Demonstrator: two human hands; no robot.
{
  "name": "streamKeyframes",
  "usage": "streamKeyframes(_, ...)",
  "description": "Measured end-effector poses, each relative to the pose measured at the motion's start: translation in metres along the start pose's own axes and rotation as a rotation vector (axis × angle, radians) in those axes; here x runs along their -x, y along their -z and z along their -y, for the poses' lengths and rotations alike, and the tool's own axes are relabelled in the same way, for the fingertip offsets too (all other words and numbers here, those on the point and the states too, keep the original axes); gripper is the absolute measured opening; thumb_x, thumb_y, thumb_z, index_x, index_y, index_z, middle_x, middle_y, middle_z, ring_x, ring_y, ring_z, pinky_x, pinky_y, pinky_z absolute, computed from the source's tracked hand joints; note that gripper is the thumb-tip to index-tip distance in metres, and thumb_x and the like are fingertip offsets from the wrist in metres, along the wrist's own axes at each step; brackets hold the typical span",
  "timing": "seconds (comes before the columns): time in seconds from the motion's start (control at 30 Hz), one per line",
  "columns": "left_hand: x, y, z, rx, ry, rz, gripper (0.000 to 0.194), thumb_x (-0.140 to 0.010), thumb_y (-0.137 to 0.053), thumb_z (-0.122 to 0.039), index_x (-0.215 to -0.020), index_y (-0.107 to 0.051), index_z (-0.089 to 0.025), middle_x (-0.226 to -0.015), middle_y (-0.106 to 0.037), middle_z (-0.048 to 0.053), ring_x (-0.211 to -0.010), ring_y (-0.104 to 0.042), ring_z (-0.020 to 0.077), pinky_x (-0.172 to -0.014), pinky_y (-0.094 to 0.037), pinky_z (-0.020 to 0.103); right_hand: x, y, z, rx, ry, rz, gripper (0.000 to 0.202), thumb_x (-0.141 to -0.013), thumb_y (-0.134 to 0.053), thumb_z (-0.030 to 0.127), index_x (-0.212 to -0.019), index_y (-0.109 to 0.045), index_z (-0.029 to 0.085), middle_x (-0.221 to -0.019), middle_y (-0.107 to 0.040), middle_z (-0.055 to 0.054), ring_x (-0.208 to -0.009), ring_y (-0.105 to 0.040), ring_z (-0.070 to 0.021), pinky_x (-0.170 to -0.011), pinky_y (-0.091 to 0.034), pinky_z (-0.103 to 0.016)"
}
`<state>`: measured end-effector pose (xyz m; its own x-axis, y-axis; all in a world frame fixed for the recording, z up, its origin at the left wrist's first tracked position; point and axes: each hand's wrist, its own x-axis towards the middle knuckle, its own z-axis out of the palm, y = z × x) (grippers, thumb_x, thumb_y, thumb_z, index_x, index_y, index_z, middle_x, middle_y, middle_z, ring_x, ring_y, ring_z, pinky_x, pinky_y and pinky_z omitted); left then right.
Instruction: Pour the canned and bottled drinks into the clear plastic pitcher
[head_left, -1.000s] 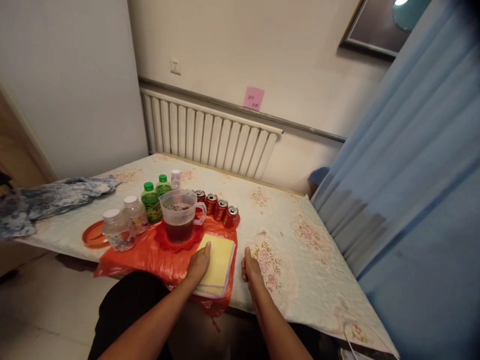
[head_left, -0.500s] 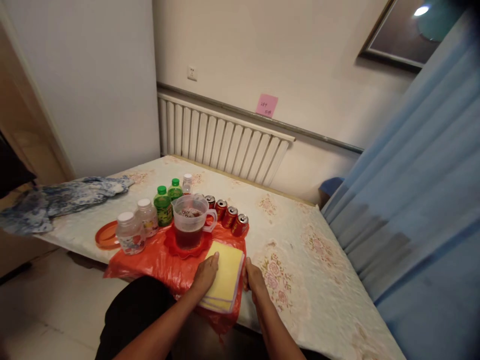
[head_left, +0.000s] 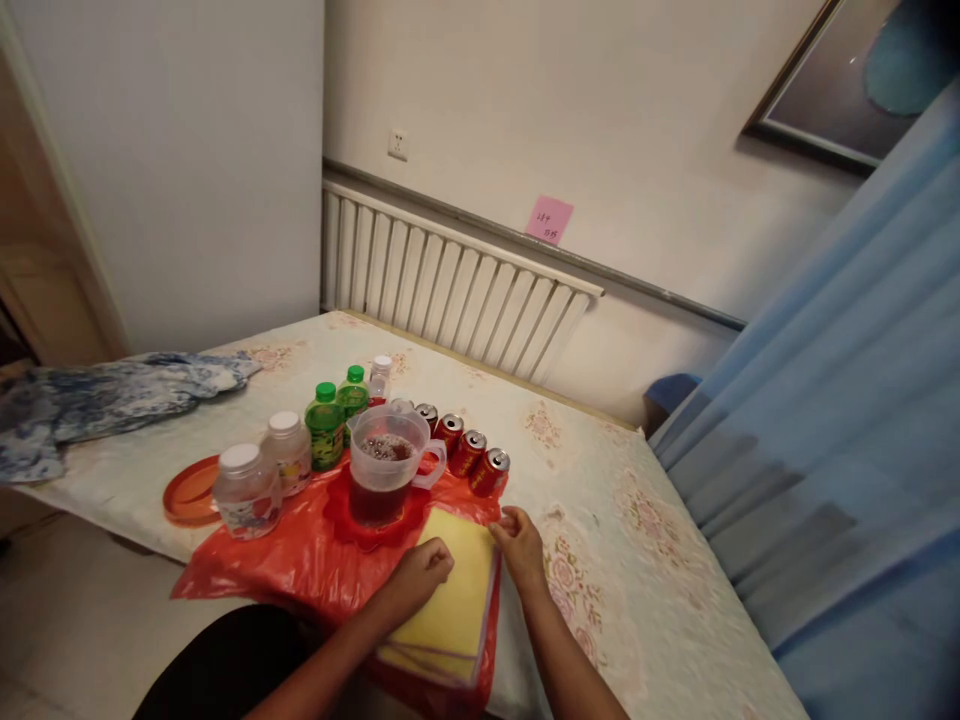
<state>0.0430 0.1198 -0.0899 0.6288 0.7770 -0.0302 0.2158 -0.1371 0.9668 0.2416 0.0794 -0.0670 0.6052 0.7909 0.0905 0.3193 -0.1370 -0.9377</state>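
A stack of thin yellow cloths (head_left: 457,590) with pale purple edges lies on a red plastic sheet (head_left: 277,560) near the table's front. Over its left side rests my left hand (head_left: 421,578), fingers curled into a fist with nothing visible in them. At the stack's far right corner, my right hand (head_left: 521,545) has its thumb and forefinger pinched together on the edge. Just beyond the stack, a clear plastic jug (head_left: 386,465) of dark brown liquid stands in a red scalloped dish (head_left: 341,525).
Several red cans (head_left: 469,455) stand in a row right of the jug. Green-capped bottles (head_left: 325,430) and white-capped jars (head_left: 247,495) line its left, beside an orange lid (head_left: 191,490). A blue patterned cloth (head_left: 142,395) lies far left; a blue curtain (head_left: 847,420) hangs right.
My right hand has moved up along the stack's right edge to its far corner. My left hand has curled its fingers on the cloths. The view has shifted slightly.
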Motion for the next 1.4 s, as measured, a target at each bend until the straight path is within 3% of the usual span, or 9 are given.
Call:
streamKeyframes(0.17, -0.019, 0.009, 0.005, 0.059, -0.039, 0.107, 0.019, -0.077, -0.05, -0.037, -0.078, -0.053, -0.019, -0.066, -0.05, -0.005, -0.061, -0.045, 0.0126, -0.056, -0.035, 0.023, -0.039, -0.012, 0.012, 0.11, 0.074, -0.251, 0.065, -0.061, -0.07, 0.041, -0.119, -0.058, 0.014, -0.098, -0.068, -0.009, -0.086, -0.066, -0.0229, -0.076, -0.052, -0.031)
streamKeyframes(0.37, -0.028, 0.012, 0.012, 0.169, -0.04, 0.206, 0.017, -0.075, -0.051, -0.035, -0.083, -0.052, -0.019, -0.067, -0.048, -0.005, -0.062, -0.049, 0.0126, -0.058, -0.04, 0.024, -0.072, -0.025, 0.019, 0.29, 0.127, -0.26, 0.087, -0.059, -0.076, 0.043, -0.135, -0.047, 0.009, -0.124, -0.06, -0.02, -0.099, -0.063, -0.0287, -0.082, -0.051, -0.036)
streamKeyframes(0.67, -0.026, 0.016, 0.004, 0.257, -0.081, 0.315, 0.017, -0.075, -0.056, -0.032, -0.086, -0.054, -0.019, -0.069, -0.05, -0.005, -0.064, -0.051, 0.0124, -0.061, -0.041, 0.025, -0.097, -0.039, 0.025, 0.446, 0.163, -0.262, 0.073, -0.059, -0.075, 0.041, -0.123, -0.055, 0.012, -0.119, -0.064, -0.018, -0.109, -0.06, -0.0311, -0.09, -0.045, -0.036)
streamKeyframes(0.8, -0.028, 0.02, 0.003, 0.316, -0.077, 0.317, 0.021, -0.075, -0.057, -0.034, -0.088, -0.053, -0.018, -0.073, -0.052, -0.003, -0.066, -0.053, 0.0128, -0.063, -0.042, 0.025, -0.092, -0.042, 0.029, 0.458, 0.161, -0.209, 0.041, -0.061, -0.07, 0.037, -0.097, -0.061, 0.019, -0.092, -0.069, -0.006, -0.085, -0.064, -0.0257, -0.075, -0.047, -0.032)
streamKeyframes(0.9, -0.03, 0.02, 0.005, 0.344, -0.074, 0.31, 0.022, -0.074, -0.058, -0.035, -0.088, -0.053, -0.018, -0.075, -0.051, -0.003, -0.068, -0.053, 0.0132, -0.064, -0.043, 0.026, -0.086, -0.04, 0.034, 0.449, 0.172, -0.202, 0.032, -0.062, -0.069, 0.034, -0.09, -0.06, 0.021, -0.085, -0.069, -0.003, -0.078, -0.063, -0.0228, -0.072, -0.046, -0.03)
streamKeyframes(1.03, -0.032, 0.016, 0.013, 0.335, -0.103, 0.257, 0.025, -0.074, -0.059, -0.032, -0.093, -0.054, -0.018, -0.079, -0.055, 0.0, -0.071, -0.054, 0.0138, -0.068, -0.045, 0.027, -0.072, -0.026, 0.047, 0.413, 0.206, -0.166, 0.041, -0.061, -0.069, 0.03, -0.1, -0.06, 0.02, -0.095, -0.07, -0.003, -0.087, -0.064, -0.0229, -0.08, -0.048, -0.031)
streamKeyframes(1.13, -0.031, 0.014, 0.017, 0.319, -0.15, 0.169, 0.042, -0.073, -0.061, -0.03, -0.112, -0.053, -0.017, -0.101, -0.06, 0.007, -0.091, -0.057, 0.0189, -0.082, -0.047, 0.032, -0.055, -0.012, 0.06, 0.347, 0.236, -0.059, 0.053, -0.061, -0.069, 0.026, -0.112, -0.059, 0.018, -0.106, -0.07, -0.005, -0.097, -0.064, -0.0249, -0.089, -0.048, -0.036)
streamKeyframes(1.27, -0.026, 0.017, 0.015, 0.308, -0.203, 0.1, 0.067, -0.074, -0.063, -0.029, -0.137, -0.041, -0.023, -0.138, -0.048, 0.013, -0.126, -0.046, 0.0283, -0.103, -0.04, 0.043, -0.023, 0.001, 0.082, 0.243, 0.269, 0.147, 0.063, -0.061, -0.072, 0.023, -0.122, -0.057, 0.018, -0.118, -0.068, -0.007, -0.106, -0.063, -0.0267, -0.097, -0.047, -0.04)
streamKeyframes(1.4, -0.023, 0.023, 0.008, 0.275, -0.283, 0.098, 0.079, -0.074, -0.067, -0.03, -0.145, -0.033, -0.023, -0.147, -0.04, 0.014, -0.135, -0.038, 0.0322, -0.112, -0.031, 0.051, 0.006, 0.002, 0.1, 0.193, 0.306, 0.269, 0.069, -0.062, -0.077, 0.022, -0.127, -0.056, 0.02, -0.125, -0.065, -0.007, -0.114, -0.061, -0.0281, -0.102, -0.044, -0.043)
